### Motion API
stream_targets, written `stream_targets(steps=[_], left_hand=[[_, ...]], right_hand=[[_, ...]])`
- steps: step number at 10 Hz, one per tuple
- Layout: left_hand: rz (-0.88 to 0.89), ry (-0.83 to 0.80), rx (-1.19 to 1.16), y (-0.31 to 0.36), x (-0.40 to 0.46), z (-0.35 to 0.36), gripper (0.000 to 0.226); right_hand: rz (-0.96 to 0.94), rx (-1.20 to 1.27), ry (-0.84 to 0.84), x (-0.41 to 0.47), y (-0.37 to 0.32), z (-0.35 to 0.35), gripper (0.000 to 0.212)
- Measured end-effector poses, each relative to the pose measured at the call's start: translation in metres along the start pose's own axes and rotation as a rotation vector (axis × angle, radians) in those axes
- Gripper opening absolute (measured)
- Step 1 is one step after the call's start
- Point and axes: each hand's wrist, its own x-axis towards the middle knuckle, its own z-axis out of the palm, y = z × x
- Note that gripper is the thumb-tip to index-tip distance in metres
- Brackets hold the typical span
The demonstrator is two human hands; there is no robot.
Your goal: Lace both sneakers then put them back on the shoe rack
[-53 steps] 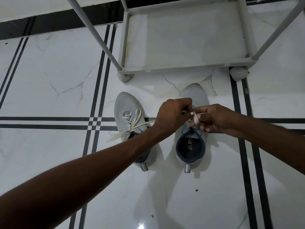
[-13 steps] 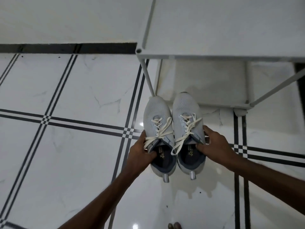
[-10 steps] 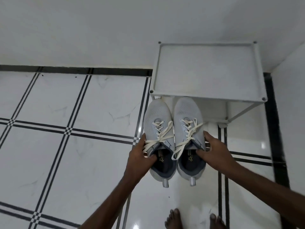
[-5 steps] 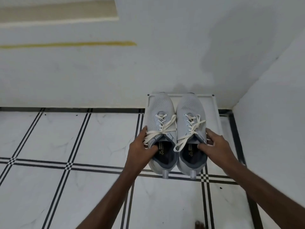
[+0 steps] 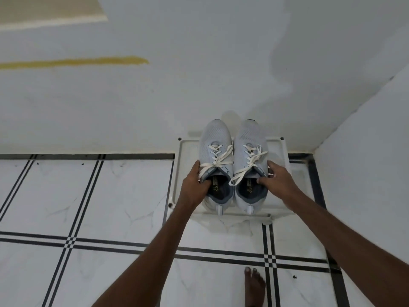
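Note:
Two pale grey sneakers with cream laces are side by side over the top shelf of the white shoe rack (image 5: 186, 173), toes toward the wall. My left hand (image 5: 193, 185) grips the left sneaker (image 5: 215, 151) at its collar, thumb inside the opening. My right hand (image 5: 276, 181) grips the right sneaker (image 5: 249, 149) the same way on its outer side. Both are laced, with loose lace ends hanging over the tongues. I cannot tell whether the soles rest on the shelf.
The rack stands in a corner, with a white wall (image 5: 199, 85) behind and another wall (image 5: 365, 151) close on the right. White floor tiles with black lines spread to the left. My bare foot (image 5: 254, 286) is on the floor below.
I stood up with the sneakers. They rose from the floor in front of the rack and moved forward over its top shelf; both hands keep the same grip.

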Motion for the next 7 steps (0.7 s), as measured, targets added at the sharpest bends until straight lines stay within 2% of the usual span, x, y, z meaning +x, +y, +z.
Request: stream_targets(steps=[2,4,5,6,7], left_hand=[[-0.099,-0.081,0.0,-0.028,0.071,0.053,0.064],[-0.199,-0.122,0.018,-0.067,0.108,0.084,0.073],[-0.233,-0.15,0.044,-0.075,0.112,0.086,0.076],[-0.196,-0.181,0.072,-0.075,0.115,0.083,0.078],[-0.181,-0.153,0.143,-0.064,0.116,0.073,0.077]], right_hand=[[0.094,-0.045,-0.024,0.089,0.049,0.02,0.036],[0.169,-0.085,-0.087,0.125,0.09,0.041,0.042],[0.194,-0.11,-0.104,0.127,0.093,0.045,0.055],[0.21,-0.103,-0.118,0.128,0.091,0.047,0.058],[0.203,-0.111,-0.079,0.124,0.074,0.042,0.052]])
